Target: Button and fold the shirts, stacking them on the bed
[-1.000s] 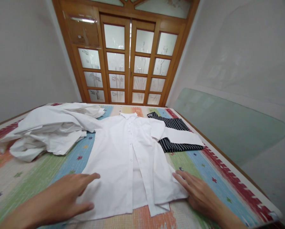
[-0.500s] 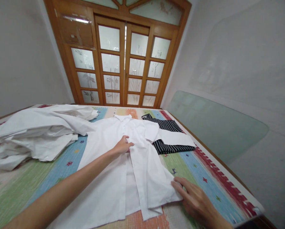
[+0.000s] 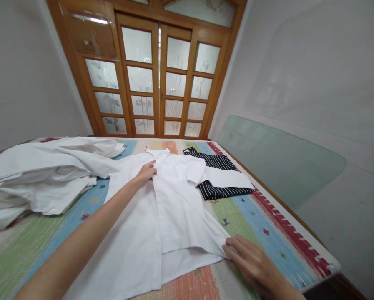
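A white collared shirt [image 3: 136, 233] lies spread front side up across the table, its collar toward the far edge. My left hand [image 3: 146, 172] is closed on the shirt's front edge a little below the collar. Down at the lower right, my right hand [image 3: 246, 254] pinches the side of the shirt near the hem and holds it out to the right. One sleeve stretches right over a folded black-and-white striped garment [image 3: 219, 194]. The other sleeve reaches left, onto a heap of white clothes [image 3: 46, 171].
A colourful patterned cloth [image 3: 268, 216] covers the table, whose right edge runs beside a wall with a pale green panel [image 3: 277, 154]. Wooden doors with glass panes [image 3: 143, 79] stand beyond the far edge.
My left hand has moved up toward the collar and left, drawing the shirt's front edge across. The gap between the front edges has closed, and the right hand keeps its pinch.
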A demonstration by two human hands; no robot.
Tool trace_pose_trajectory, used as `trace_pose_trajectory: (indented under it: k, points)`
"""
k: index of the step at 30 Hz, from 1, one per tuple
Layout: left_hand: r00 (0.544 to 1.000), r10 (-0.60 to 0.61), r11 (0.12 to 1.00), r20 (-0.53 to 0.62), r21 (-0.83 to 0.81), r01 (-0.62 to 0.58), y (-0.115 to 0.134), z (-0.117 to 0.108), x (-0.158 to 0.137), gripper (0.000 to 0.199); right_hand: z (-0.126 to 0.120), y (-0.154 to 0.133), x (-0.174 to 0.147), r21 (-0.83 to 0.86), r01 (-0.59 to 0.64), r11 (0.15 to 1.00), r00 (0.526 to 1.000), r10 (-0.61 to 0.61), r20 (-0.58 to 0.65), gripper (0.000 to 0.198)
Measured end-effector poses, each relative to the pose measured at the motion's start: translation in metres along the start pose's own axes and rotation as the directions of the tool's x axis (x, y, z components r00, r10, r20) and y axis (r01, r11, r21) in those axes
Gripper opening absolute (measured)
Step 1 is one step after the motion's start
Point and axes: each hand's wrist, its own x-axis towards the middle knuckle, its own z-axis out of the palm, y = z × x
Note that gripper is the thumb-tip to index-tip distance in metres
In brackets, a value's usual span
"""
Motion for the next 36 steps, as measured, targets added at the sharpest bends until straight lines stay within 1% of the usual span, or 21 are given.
trace_pose_trajectory:
  k: [2,4,6,8,10,13,14,16,19,20,21,23,26,27,29,31,32,34,36]
  points:
    - [0.998,-0.058,0.998,0.010,0.012,0.057,-0.005,-0.009,0.001,0.083,0.002,-0.001,-0.002,-0.021,-0.052,0.998,0.998,0.052,0.019,0.032]
    - [0.995,-0.083,0.996,0.063,0.020,0.082,-0.011,-0.015,-0.001,0.084,0.006,-0.001,-0.004,-0.051,-0.139,0.989,0.989,0.141,0.051,0.033]
    - [0.989,-0.060,0.998,0.134,-0.005,0.062,-0.015,-0.019,-0.005,0.087,0.010,0.000,-0.006,-0.077,-0.215,0.974,0.969,0.223,0.108,0.035]
    - [0.982,-0.012,0.999,0.190,-0.037,0.020,-0.018,-0.021,-0.010,0.090,0.014,0.001,-0.007,-0.086,-0.245,0.966,0.955,0.256,0.149,0.037]
    - [0.974,0.010,0.999,0.228,-0.032,-0.002,-0.018,-0.022,-0.015,0.097,0.015,0.002,-0.008,-0.076,-0.247,0.966,0.957,0.255,0.137,0.037]
    - [0.964,0.004,1.000,0.268,-0.021,0.001,-0.020,-0.020,-0.023,0.115,0.012,0.002,-0.008,-0.052,-0.228,0.972,0.972,0.230,0.041,0.038]
    - [0.963,0.007,0.999,0.269,-0.037,0.003,-0.021,-0.019,-0.027,0.121,0.010,0.002,-0.008,-0.047,-0.221,0.974,0.975,0.222,0.008,0.039]
    - [0.972,0.010,0.997,0.235,-0.075,0.007,-0.024,-0.016,-0.036,0.129,0.006,0.000,-0.007,-0.041,-0.210,0.977,0.978,0.210,-0.022,0.038]
    - [0.988,-0.032,0.995,0.153,-0.092,0.047,-0.026,-0.012,-0.059,0.132,0.003,-0.004,-0.005,-0.035,-0.222,0.974,0.975,0.223,0.013,0.035]
    - [0.986,-0.057,0.993,0.155,-0.097,0.073,-0.026,-0.011,-0.069,0.132,0.003,-0.006,-0.005,-0.036,-0.232,0.972,0.972,0.233,0.031,0.034]
    - [0.981,-0.081,0.989,0.174,-0.106,0.101,-0.026,-0.011,-0.079,0.131,0.004,-0.007,-0.004,-0.039,-0.241,0.970,0.969,0.242,0.048,0.033]
    - [0.961,-0.109,0.983,0.256,-0.112,0.142,-0.025,-0.013,-0.101,0.131,0.007,-0.010,-0.001,-0.045,-0.236,0.971,0.968,0.239,0.080,0.031]
    - [0.911,-0.126,0.987,0.393,-0.041,0.154,-0.024,-0.020,-0.130,0.125,0.009,-0.012,0.005,-0.044,-0.162,0.986,0.983,0.165,0.079,0.027]
    - [0.896,-0.111,0.992,0.430,-0.002,0.124,-0.023,-0.023,-0.138,0.120,0.009,-0.012,0.007,-0.045,-0.130,0.991,0.989,0.132,0.059,0.025]
    - [0.881,-0.034,0.998,0.472,0.064,0.004,-0.021,-0.030,-0.149,0.101,0.007,-0.011,0.010,-0.053,-0.089,0.995,0.996,0.089,0.000,0.024]
    - [0.890,0.051,0.992,0.454,0.080,-0.098,-0.020,-0.037,-0.155,0.079,0.003,-0.009,0.012,-0.061,-0.096,0.994,0.994,0.093,-0.052,0.027]
    - [0.904,0.061,0.992,0.423,0.071,-0.101,-0.020,-0.040,-0.158,0.073,0.001,-0.009,0.012,-0.061,-0.108,0.992,0.992,0.104,-0.074,0.029]
    - [0.946,0.009,0.999,0.325,0.032,-0.021,-0.020,-0.044,-0.162,0.069,-0.002,-0.008,0.011,-0.058,-0.123,0.991,0.986,0.116,-0.116,0.034]
    - [0.965,-0.074,0.997,0.250,0.009,0.074,-0.023,-0.049,-0.167,0.072,-0.003,-0.009,0.008,-0.059,-0.127,0.990,0.985,0.118,-0.126,0.039]
